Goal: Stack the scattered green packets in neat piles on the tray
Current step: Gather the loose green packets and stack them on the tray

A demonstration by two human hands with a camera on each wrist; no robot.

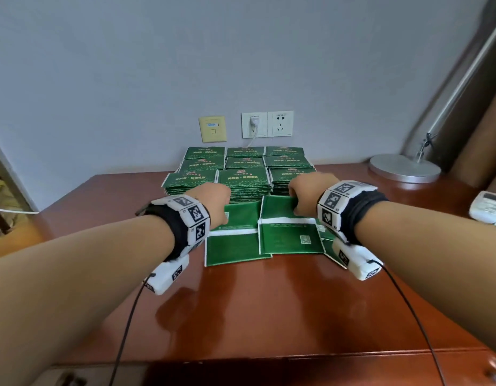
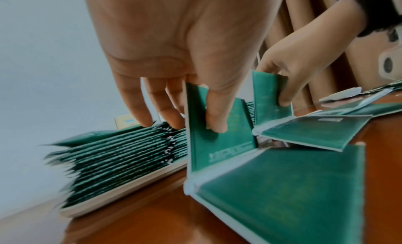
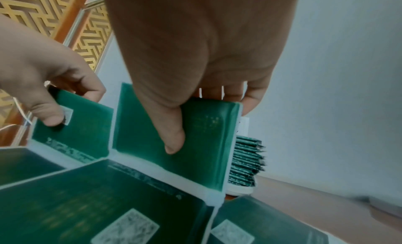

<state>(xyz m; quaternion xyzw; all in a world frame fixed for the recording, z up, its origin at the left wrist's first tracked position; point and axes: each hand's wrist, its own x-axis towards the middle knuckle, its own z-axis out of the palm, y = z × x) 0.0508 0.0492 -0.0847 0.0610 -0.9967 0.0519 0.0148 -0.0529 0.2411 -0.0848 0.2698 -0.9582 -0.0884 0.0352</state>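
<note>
Beyond both hands, the stacked green packets [image 1: 242, 174] filled the white tray [image 2: 121, 192] on the wooden desk [image 1: 269, 307]. The left hand [image 1: 213, 201] pinched its strip of joined packets [image 1: 235, 232] (far half folded upright). Alongside, the right hand [image 1: 308, 193] gripped its own strip [image 1: 288, 232] likewise.

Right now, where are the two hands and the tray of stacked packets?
left hand [image 1: 213, 200], head view, back of the hand.
right hand [image 1: 310, 192], head view, back of the hand.
tray [image 2: 121, 191], left wrist view, pale front rim.
</note>
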